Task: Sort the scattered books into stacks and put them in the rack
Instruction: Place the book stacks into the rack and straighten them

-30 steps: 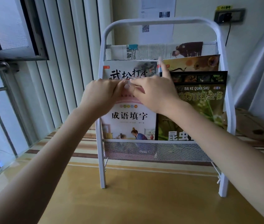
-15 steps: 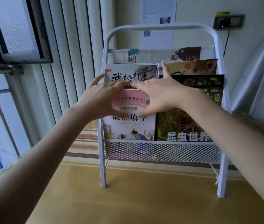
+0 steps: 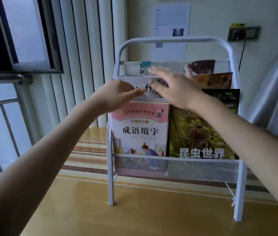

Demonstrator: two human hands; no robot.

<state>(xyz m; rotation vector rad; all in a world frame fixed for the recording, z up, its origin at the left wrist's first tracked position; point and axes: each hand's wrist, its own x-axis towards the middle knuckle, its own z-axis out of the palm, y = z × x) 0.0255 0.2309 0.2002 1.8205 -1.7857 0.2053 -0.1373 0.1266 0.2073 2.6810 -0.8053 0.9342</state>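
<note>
Both hands have lifted off the pink book (image 3: 140, 128) since the earlier frames, up to the middle tier. Left hand (image 3: 116, 96) at frame centre, fingers extended over the white book (image 3: 149, 90), covering most of its title; contact unclear. Right hand (image 3: 174, 87) motion-blurred, fingers spread, grasping nothing. Pink book and green insect book (image 3: 201, 133) stand in the rack (image 3: 175, 166) front tier, bottoms behind mesh. Back-tier papers partly hidden.
</note>
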